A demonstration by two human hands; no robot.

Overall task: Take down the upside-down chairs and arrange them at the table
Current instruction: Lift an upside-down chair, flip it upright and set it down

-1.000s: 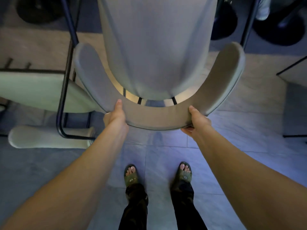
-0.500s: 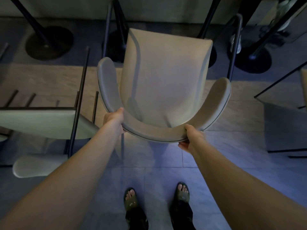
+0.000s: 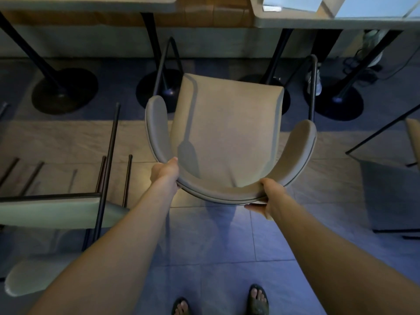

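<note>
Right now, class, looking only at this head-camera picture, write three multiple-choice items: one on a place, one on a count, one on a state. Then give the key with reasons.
1. Where do the hands hold the chair?
A. the curved backrest rim
B. the seat's front edge
C. the legs

2. How many round table bases show on the floor?
A. one
B. two
C. four

3. What is the state of the chair on the left?
A. standing upright
C. wrapped in plastic
B. inverted, legs pointing away from the floor

Key: 1 A, the left hand and right hand each have a grip on the curved rim nearest the person. 2 C, four dark discs sit in a row under the tables. 3 B, its dark legs stick out above its seat.
</note>
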